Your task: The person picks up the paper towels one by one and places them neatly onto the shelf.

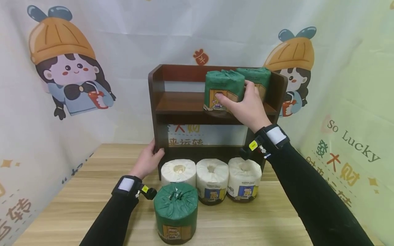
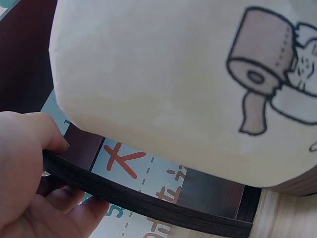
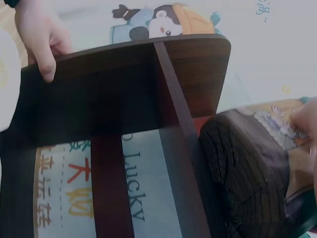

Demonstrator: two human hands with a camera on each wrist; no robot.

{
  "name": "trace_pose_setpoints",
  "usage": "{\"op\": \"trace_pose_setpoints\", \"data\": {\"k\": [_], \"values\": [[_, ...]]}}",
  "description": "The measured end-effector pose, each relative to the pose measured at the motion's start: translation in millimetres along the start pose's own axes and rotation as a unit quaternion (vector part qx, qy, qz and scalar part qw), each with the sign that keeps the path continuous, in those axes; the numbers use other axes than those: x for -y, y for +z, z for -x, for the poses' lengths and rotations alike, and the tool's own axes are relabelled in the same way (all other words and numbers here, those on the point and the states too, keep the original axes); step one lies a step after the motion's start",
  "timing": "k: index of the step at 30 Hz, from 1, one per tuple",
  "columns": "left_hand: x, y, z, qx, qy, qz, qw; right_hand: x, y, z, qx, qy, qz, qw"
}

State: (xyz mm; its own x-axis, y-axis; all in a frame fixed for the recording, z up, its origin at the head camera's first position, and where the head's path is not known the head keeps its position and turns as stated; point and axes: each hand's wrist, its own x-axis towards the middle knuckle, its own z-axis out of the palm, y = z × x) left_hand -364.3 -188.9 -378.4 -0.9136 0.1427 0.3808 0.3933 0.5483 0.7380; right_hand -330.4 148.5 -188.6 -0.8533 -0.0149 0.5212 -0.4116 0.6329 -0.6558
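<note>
A green roll [image 1: 224, 85], paper-wrapped, is at the front of the upper shelf [image 1: 181, 101] of a dark rack [image 1: 157, 126]. Its long axis stands roughly upright, with the printed side turned toward the wearer. Its lower end overlaps the shelf's front edge; whether the base bears on the board or hangs just clear of it cannot be told. A second green roll [image 1: 257, 77] sits on the same shelf, behind and to the right, partly hidden by the first roll and the hand.

The right hand [image 1: 247, 106] is the nearer one by far. It pinches the first roll from the right and front, thumb across the printed face and fingers round the right side, so the roll lies to the left of the palm. Any move onto the shelf would seem to turn on depth: the roll is forward of its neighbour, and the way in runs straight back, away from the wearer.

The left hand [image 1: 148, 159] is low and well apart from that roll, which lies up and to its right. It grips the rack's left side panel, the thumb on one face and fingers on the other.

Below, three white rolls [image 1: 212, 179] stand in a row before the rack on the wooden tabletop [image 1: 246, 225]. A third green roll [image 1: 176, 212] stands upright in front of the leftmost, nearer the wearer.
</note>
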Motion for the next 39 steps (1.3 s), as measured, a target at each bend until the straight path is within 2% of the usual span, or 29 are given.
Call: {"op": "trace_pose_setpoints", "data": {"k": [3,9,16,25,30,36,39], "values": [[-0.2,-0.7,-0.2,0.000,-0.002,-0.001,1.0000,1.9,3.2,-3.1,-0.014,0.008,0.048,0.999],[-0.6,-0.1,-0.1,0.000,-0.007,-0.004,1.0000,0.7,12.5,-5.3,-0.039,0.000,0.050,0.998],[0.2,1.4,1.0,-0.001,0.000,-0.006,1.0000,-4.3,25.3,-3.7,-0.068,-0.019,0.123,0.990],[-1.3,-0.3,1.1,-0.007,0.005,-0.006,0.9999,-2.2,34.7,-11.5,-0.080,-0.014,0.144,0.986],[-2.8,-1.3,1.2,-0.005,0.007,-0.008,0.9999,-2.7,36.4,-12.5,-0.082,-0.007,0.129,0.988],[-3.2,-1.7,1.3,-0.003,0.000,-0.006,1.0000,-4.9,38.0,-14.1,-0.092,-0.011,0.145,0.985],[-3.0,-1.3,1.3,-0.004,0.002,-0.005,1.0000,-6.6,38.6,-14.6,-0.096,-0.008,0.135,0.986]]}}
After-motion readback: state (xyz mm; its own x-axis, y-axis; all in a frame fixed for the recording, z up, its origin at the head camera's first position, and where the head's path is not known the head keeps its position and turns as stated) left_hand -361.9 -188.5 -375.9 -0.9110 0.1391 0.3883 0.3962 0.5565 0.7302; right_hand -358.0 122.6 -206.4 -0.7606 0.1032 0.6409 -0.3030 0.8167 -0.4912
